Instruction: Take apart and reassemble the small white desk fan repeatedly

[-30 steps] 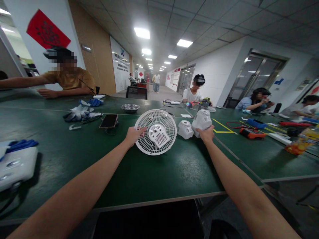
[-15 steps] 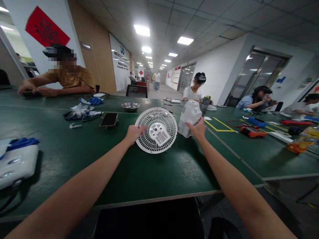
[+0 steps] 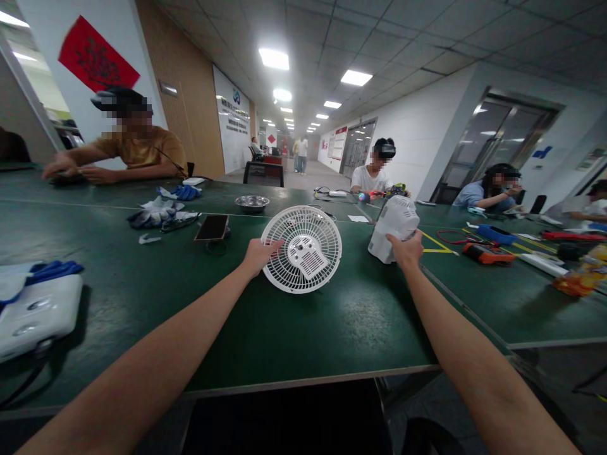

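A round white fan grille (image 3: 327,235) stands tilted above the green table (image 3: 303,335), its slotted centre plate facing me. My left hand (image 3: 260,254) grips its left rim, with the fingers partly behind the bars. To the right, my right hand (image 3: 406,248) is closed on a white plastic housing (image 3: 392,221) with vent slots at its top. The housing is upright, leaning a little to the right, and apart from the grille. Whether its base touches the table I cannot tell.
Beyond the grille are a metal bowl (image 3: 252,203), a phone (image 3: 212,228) and gloves (image 3: 164,213). A white device (image 3: 42,309) lies at the left. An orange meter (image 3: 488,254) and a blue case (image 3: 496,234) are at the right. Several people sit around the table.
My right hand has moved right with the white housing, widening the gap to the grille. The grille and my left hand keep nearly the same place; the view has shifted slightly.
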The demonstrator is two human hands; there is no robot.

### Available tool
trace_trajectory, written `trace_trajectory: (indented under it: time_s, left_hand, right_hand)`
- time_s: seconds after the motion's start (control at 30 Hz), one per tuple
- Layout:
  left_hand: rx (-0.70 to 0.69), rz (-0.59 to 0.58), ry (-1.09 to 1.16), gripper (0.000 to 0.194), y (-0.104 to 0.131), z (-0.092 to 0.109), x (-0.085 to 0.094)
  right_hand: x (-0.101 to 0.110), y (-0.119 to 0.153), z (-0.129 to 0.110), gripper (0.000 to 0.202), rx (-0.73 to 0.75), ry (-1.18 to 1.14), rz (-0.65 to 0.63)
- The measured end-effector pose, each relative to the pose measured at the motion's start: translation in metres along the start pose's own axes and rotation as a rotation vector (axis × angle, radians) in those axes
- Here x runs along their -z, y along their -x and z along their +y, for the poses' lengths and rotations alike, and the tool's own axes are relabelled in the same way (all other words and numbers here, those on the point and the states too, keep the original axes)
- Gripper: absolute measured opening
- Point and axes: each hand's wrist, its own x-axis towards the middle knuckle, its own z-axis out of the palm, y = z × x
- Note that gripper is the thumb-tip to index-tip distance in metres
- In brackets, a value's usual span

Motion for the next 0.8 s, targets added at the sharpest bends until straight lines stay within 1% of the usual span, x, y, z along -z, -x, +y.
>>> trace_trajectory:
  time_s: [0.07,0.13,0.23,0.33,0.5,0.63,0.8]
  left_hand:
    - [-0.007,-0.011,0.016,0.027,0.0,0.001,0.0]
    - [0.0,-0.014,0.026,0.027,0.001,0.002,0.0]
    - [0.012,-0.001,0.02,0.025,0.001,0.003,-0.001]
    - [0.003,-0.013,0.019,0.024,0.0,0.001,0.0]
    - [-0.003,0.0,0.008,0.023,-0.003,-0.003,0.0]
    - [0.026,0.025,0.003,0.023,-0.001,0.001,-0.002]
    - [0.022,0.005,0.022,0.024,0.002,0.004,-0.002]
  right_hand:
    - [0.002,-0.006,0.007,0.085,0.007,-0.029,-0.003]
    - [0.002,-0.009,0.01,0.081,0.057,-0.074,0.018]
    - [0.002,-0.012,0.009,0.078,0.152,-0.136,0.09]
    - [0.004,-0.012,0.007,0.08,0.192,-0.167,0.127]
    - [0.006,-0.012,0.006,0.08,0.195,-0.242,0.111]
    - [0.007,-0.012,0.004,0.078,0.225,-0.246,0.102]
    - [0.011,-0.01,0.0,0.075,0.261,-0.246,0.095]
